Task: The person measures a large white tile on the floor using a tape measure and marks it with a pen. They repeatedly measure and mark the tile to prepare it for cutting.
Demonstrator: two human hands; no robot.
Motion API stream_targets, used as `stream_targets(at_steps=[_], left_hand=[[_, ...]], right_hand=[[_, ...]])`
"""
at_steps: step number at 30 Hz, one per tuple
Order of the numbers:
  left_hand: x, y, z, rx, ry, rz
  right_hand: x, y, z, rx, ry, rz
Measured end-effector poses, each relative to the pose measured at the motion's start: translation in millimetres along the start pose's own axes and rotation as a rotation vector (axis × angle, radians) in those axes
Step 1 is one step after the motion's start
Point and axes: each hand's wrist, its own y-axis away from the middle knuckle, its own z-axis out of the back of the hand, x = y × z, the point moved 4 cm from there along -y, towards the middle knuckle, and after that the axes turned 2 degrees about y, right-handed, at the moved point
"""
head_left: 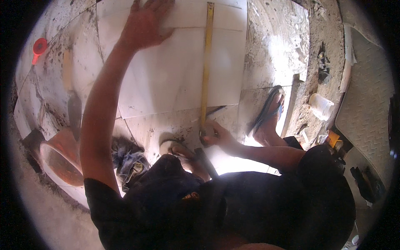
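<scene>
Head view. The person is crouching over a large white tile (166, 71) that is lying flat on a dusty, mortar-streaked floor (275, 46). The left hand (146, 23) is reaching to the tile's far part and is pressing flat on it, fingers spread, gripping nothing. A yellow tape measure blade (206, 62) is running straight across the tile from its far edge toward the person. The right hand (214, 135) is sitting just off the near edge of the tile, fingers curled closed around the near end of the tape; the tape's case cannot be made out inside the grip.

A foot in a blue sandal (268, 114) is standing to the right of the tile, and another sandalled foot (179, 150) is resting close below the right hand. A trowel (73, 104) is lying on the floor left of the left forearm, with an orange bucket (60, 160) near it at the lower left. A red round object (39, 46) is lying at the far left. A crumpled cloth (129, 160) is lying beside the bucket. A clear plastic container (321, 106) is resting on the rubble at the right.
</scene>
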Motion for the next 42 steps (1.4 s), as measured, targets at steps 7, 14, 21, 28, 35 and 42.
stream_targets(at_steps=[7,14,21,28,35,42], left_hand=[[-1.9,1.5,-1.2,-0.138,0.007,-0.042],[-3.3,0.1,-3.2,-0.121,-0.025,-0.02],[-5.2,-3.6,-4.7,-0.124,-0.101,0.011],[-6.4,0.7,-3.5,-0.153,-0.068,-0.007],[-11.4,0.2,2.4,-0.138,-0.038,-0.002],[-4.1,-4.4,-11.7,-0.103,-0.094,0.015]], right_hand=[[7.4,4.5,8.5,-0.01,0.093,-0.04],[3.1,6.1,16.6,-0.012,0.127,-0.026],[3.0,6.7,22.7,-0.047,0.174,-0.002],[11.4,8.3,22.0,-0.011,0.164,-0.037],[4.2,5.2,22.4,0.007,0.039,-0.014],[8.3,7.9,21.8,-0.005,-0.026,-0.096]])
